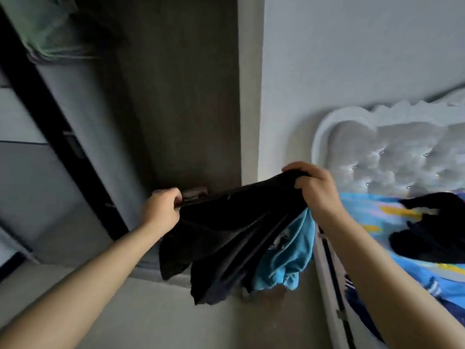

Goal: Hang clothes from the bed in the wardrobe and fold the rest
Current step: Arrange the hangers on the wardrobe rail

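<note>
Both forearms reach forward, stretching a dark garment (226, 227) between them.
Left hand (161, 210) and right hand (315, 190) each clench its top edge; a blue garment (289, 253) hangs beneath, beside the bed (377, 222) bearing more dark clothes (432, 230).

- The bed (327, 285) stands at the right, with a white tufted headboard (392, 157) against the wall.
- A bright blue patterned sheet (372, 212) covers it.
- A heap of dark clothes (427, 235) lies on the sheet, near the headboard.
- The floor (163, 318) is pale beside the bed.
</note>
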`<state>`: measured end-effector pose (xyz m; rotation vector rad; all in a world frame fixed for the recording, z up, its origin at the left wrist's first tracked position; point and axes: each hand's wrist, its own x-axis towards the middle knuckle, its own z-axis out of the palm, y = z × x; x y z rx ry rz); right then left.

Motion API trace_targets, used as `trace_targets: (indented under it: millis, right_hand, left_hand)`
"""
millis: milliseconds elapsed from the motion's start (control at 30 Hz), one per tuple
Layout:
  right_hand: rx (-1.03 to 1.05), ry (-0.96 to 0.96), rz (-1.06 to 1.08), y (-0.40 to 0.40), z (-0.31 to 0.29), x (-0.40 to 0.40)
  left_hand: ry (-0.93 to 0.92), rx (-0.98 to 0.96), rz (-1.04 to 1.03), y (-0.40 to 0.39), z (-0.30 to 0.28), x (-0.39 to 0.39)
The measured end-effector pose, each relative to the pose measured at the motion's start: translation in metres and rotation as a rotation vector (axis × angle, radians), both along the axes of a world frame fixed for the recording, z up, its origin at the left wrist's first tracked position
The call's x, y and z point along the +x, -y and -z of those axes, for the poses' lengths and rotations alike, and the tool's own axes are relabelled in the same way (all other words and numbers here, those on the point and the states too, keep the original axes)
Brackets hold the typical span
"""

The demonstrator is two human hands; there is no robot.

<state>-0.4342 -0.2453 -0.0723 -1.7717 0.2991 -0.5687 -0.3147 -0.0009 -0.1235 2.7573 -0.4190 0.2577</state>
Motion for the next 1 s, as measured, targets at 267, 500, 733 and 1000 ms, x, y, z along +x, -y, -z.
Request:
trace_targets:
  millis: [267, 500, 733, 1000]
  right_hand:
    - [-0.023, 0.061, -0.081, -0.106, -0.009, 0.156]
    - [-0.22, -0.005, -0.172, -0.124, -0.009, 0.272]
    - [-0.736, -0.19, -0.586, -0.155, -0.037, 0.429]
    - [-0.794, -0.363, -1.099, -0.248, -0.087, 0.558]
  left_hand:
    - [-0.138, -0.294, -0.305, -0.109, -0.006, 0.113]
    - [-0.115, -0.755, -0.352, -0.144, -0.043, 0.2]
    - [-0.042, -0.867, -0.336, -0.192, -0.098, 0.317]
    - [0.259, -0.461, -0.278, -0.242, -0.172, 0.405]
